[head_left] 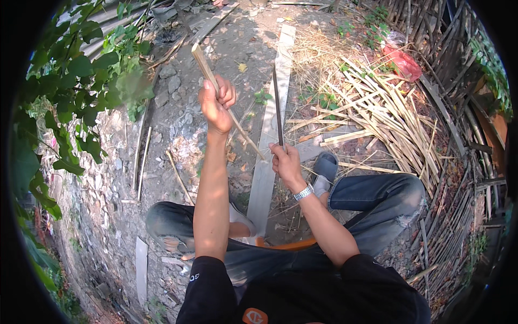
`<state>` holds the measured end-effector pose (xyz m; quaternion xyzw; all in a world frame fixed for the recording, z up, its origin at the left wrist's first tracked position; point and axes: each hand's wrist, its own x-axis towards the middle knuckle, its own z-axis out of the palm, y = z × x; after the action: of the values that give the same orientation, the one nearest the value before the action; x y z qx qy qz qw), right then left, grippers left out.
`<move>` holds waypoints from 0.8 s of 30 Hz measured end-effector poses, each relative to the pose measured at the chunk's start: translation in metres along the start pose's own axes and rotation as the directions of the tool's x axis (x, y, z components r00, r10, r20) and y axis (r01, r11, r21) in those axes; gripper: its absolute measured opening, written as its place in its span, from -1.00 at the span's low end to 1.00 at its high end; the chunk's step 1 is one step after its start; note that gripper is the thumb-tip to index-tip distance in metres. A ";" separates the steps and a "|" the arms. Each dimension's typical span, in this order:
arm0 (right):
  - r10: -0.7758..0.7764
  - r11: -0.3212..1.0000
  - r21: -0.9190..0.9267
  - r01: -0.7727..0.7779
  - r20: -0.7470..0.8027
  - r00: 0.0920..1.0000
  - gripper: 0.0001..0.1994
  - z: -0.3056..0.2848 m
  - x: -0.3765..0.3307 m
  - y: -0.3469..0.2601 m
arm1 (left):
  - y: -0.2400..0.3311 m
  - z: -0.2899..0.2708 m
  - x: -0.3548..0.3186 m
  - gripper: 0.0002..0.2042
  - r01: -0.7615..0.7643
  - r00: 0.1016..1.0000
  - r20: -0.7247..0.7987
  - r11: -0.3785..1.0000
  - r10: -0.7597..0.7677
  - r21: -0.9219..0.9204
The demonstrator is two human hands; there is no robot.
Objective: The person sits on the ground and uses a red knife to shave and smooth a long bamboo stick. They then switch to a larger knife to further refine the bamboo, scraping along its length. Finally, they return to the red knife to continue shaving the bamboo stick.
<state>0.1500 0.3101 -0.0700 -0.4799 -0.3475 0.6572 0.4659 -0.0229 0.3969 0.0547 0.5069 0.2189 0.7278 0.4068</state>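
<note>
My left hand (217, 102) is closed round a pale split bamboo strip (203, 63), which slants from upper left down to the right. Its lower tip ends over a long grey plank (264, 178) that runs away from me between my legs. In my closed right hand (287, 163) is a long knife (278, 105), its narrow dark blade pointing away from me and seen nearly edge-on. The handle is hidden in my fingers. Blade and strip are apart, with the blade to the right.
A loose pile of split bamboo strips (388, 119) lies to the right, with thin shavings (315, 51) beyond the plank. A red plastic bag (403, 63) sits at the far right near a stick fence (461, 70). Leafy branches (81, 70) hang at the left. Stones (174, 83) dot the dirt.
</note>
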 end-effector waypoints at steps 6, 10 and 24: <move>-0.482 0.825 0.353 0.441 0.030 0.876 -0.64 0.023 -0.062 -0.102 | 0.009 -0.023 -0.014 -0.38 0.007 0.998 -0.058 1.000 -0.006 0.010; -0.607 0.749 0.244 0.615 -0.117 0.786 -0.63 0.026 -0.091 -0.025 | 0.006 -0.004 -0.015 -0.36 -0.026 0.993 -0.108 0.996 0.036 0.089; -0.672 0.684 0.402 0.609 0.022 0.740 -0.59 0.020 -0.098 -0.098 | -0.012 0.022 -0.012 -0.44 -0.132 0.955 -0.227 0.957 0.193 0.259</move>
<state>0.1686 0.2488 0.0549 -0.1742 -0.4015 0.5427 0.7169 0.0030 0.3920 0.0478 0.4733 0.3125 0.7848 0.2497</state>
